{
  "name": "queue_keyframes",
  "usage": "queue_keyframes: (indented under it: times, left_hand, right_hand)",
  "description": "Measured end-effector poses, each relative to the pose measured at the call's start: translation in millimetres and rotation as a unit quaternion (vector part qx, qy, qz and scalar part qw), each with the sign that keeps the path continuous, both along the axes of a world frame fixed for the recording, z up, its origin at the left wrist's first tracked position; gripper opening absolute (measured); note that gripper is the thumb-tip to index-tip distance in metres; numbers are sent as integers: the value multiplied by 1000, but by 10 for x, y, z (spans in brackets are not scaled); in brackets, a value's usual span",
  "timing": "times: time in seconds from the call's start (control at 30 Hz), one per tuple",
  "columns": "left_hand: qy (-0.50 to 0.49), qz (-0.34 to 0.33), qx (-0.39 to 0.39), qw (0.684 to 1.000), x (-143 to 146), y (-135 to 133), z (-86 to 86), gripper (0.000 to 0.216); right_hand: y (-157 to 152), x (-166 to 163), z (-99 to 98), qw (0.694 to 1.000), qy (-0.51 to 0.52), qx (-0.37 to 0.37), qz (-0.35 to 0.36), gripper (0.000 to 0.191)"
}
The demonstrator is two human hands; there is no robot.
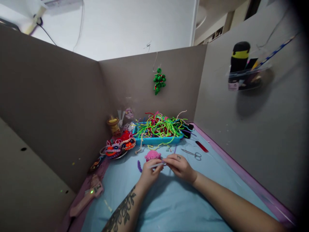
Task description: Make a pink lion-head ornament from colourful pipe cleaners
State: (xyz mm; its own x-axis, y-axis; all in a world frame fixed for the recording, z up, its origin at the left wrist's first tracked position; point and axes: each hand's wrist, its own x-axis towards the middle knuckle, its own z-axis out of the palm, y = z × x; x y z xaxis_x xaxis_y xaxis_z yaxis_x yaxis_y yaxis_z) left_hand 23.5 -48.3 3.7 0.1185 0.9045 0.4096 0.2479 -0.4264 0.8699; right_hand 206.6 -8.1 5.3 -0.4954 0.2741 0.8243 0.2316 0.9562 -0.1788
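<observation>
Left hand closed on pale stick, long axis crosswise, right end towards right hand. Right fingertips pinched together there; what they grip, too small to tell. Pink fuzzy ball just beyond left hand, nearer it than right; touching, can't tell. Purple piece left. Scissors towards blue cloth's right edge, tray near far edge.

A pale stick is held in the left hand, beside the right hand. Fuzzy stems are heaped in a blue tray.
</observation>
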Motion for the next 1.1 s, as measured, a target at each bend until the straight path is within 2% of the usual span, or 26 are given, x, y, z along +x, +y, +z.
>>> queue_keyframes:
  times: [0.1,0.23,0.4,0.53,0.67,0.73,0.9,1.1]
  left_hand:
    - [23,-1,12,1000,-9,6,-8,18]
    - [71,-11,68,995,-23,14,-10,19]
    - [107,2,107,988,-21,27,-40,19]
    - [98,-14,83,992,9,15,-40,21]
    - [53,-29,-1,998,68,12,-7,24]
    - [24,-31,-38,999,93,26,-2,25]
    - [-34,-3,-49,998,114,50,-30,28]
    - [17,57,8,998,109,23,-55,21]
  right_hand:
    - [-5,-15,-11,1000,4,-27,12,34]
    - [-15,-48,-4,997,10,-74,36,34]
    - [-34,-71,3,993,30,-99,62,28]
    - [-41,-60,-10,997,20,-76,21,32]
    - [-34,-41,-38,997,14,12,-81,34]
    - [-31,-46,-58,993,5,47,-110,36]
    - [-48,-104,-109,993,11,56,-104,38]
    - [-83,-161,-122,996,64,-5,-56,30]
